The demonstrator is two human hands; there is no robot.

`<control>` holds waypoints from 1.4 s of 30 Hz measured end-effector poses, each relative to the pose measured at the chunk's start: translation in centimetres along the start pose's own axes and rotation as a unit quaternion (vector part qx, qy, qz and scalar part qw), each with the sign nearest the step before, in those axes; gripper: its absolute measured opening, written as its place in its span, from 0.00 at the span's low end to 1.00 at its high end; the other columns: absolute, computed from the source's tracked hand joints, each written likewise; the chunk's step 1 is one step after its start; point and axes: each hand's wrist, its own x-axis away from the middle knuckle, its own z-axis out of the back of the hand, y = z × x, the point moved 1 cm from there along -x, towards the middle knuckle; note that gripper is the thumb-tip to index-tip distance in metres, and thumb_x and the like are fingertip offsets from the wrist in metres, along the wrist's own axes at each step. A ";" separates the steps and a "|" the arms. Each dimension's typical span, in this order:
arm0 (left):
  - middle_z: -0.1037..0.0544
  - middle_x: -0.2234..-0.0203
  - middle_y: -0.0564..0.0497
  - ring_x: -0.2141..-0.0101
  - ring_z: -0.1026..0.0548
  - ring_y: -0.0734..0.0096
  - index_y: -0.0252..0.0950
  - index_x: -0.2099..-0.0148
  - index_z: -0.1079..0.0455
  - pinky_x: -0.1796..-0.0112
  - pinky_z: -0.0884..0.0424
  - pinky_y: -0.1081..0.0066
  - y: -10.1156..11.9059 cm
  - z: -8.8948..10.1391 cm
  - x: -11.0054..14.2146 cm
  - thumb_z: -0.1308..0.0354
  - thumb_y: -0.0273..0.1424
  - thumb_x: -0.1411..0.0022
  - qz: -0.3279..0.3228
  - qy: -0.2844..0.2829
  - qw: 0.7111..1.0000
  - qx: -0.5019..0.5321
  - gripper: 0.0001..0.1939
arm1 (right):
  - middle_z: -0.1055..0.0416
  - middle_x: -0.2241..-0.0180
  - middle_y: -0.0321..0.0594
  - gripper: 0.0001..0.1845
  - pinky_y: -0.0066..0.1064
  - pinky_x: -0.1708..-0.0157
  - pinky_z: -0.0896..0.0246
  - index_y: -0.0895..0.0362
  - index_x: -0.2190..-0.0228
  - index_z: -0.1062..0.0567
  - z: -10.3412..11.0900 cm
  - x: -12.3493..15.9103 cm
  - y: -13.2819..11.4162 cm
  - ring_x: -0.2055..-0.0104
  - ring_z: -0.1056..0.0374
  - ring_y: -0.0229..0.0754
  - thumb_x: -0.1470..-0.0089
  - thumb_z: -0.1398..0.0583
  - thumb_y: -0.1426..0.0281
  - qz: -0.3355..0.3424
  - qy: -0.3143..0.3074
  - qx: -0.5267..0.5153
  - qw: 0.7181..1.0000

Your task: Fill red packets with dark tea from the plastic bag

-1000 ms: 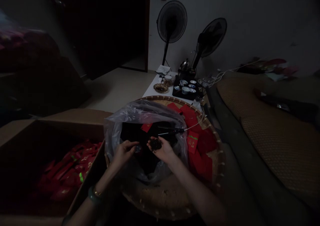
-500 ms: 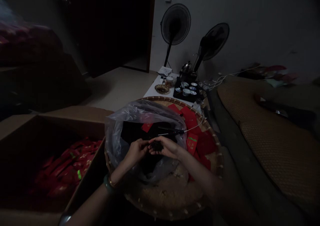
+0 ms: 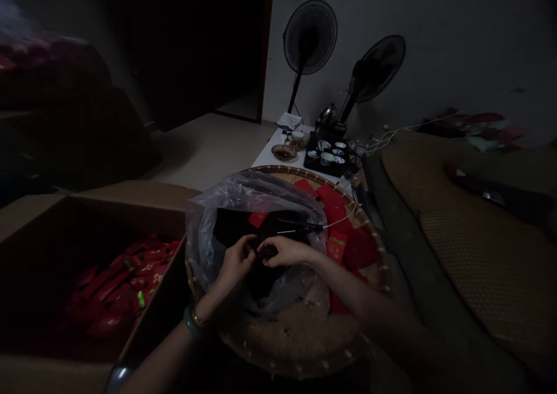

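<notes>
In the dim head view, my right hand [image 3: 284, 250] is curled around a small clump of dark loose leaves [image 3: 267, 252], probably tea. Close by on the left, my left hand [image 3: 238, 260] has its thumb and index finger parted, with nothing visible between them. Both hands hover over a clear plastic bag [image 3: 202, 226] whose inside is filled with dark stuff. A red packet [image 3: 258, 219] and a black corded tool with thin bright prongs [image 3: 304, 228] lie across the bag's contents. Under the bag is a round woven bamboo tray [image 3: 300, 347].
More red packets [image 3: 337, 246] lie along the tray's right side. A cardboard box [image 3: 130, 191] of red packets stands at left. Beyond the tray, a low white table [image 3: 265, 153] bears a black tea tray [image 3: 311, 161] with cups. Two fans [image 3: 310, 37] stand behind.
My right hand has turned and closed its fingers over the dark leaves that lay on its open palm. My left hand's fingers have parted and drawn slightly away from it.
</notes>
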 end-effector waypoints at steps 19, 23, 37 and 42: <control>0.33 0.79 0.56 0.77 0.34 0.76 0.32 0.53 0.34 0.74 0.39 0.77 -1.1 0.2 0.0 0.53 0.25 0.54 0.020 -0.010 0.997 0.072 0.23 | 0.28 0.63 0.44 0.26 0.23 0.69 0.40 0.64 0.58 0.29 -0.4 -0.3 -1.4 0.64 0.32 0.38 0.64 0.39 0.79 0.012 0.062 0.220 0.973; 0.33 0.79 0.56 0.77 0.34 0.76 0.32 0.54 0.34 0.74 0.39 0.77 -1.3 0.1 0.1 0.52 0.26 0.55 0.026 -0.009 0.995 0.097 0.23 | 0.26 0.67 0.42 0.20 0.24 0.68 0.40 0.62 0.61 0.26 -1.1 0.1 -1.9 0.66 0.30 0.39 0.59 0.44 0.81 0.050 0.047 0.251 0.965; 0.37 0.81 0.58 0.80 0.36 0.79 0.31 0.55 0.36 0.77 0.37 0.78 -1.7 1.3 0.3 0.48 0.30 0.55 0.060 -0.005 0.975 0.214 0.21 | 0.32 0.60 0.45 0.15 0.38 0.56 0.42 0.56 0.61 0.26 -2.1 1.9 -0.3 0.52 0.43 0.47 0.53 0.38 0.66 0.185 0.158 0.388 0.889; 0.37 0.80 0.58 0.80 0.34 0.79 0.31 0.54 0.37 0.77 0.36 0.76 -1.6 1.5 0.5 0.48 0.32 0.51 0.054 -0.008 0.971 0.233 0.20 | 0.32 0.65 0.42 0.07 0.31 0.61 0.42 0.56 0.66 0.25 -2.9 1.1 1.9 0.58 0.39 0.42 0.48 0.42 0.72 0.152 0.184 0.383 0.893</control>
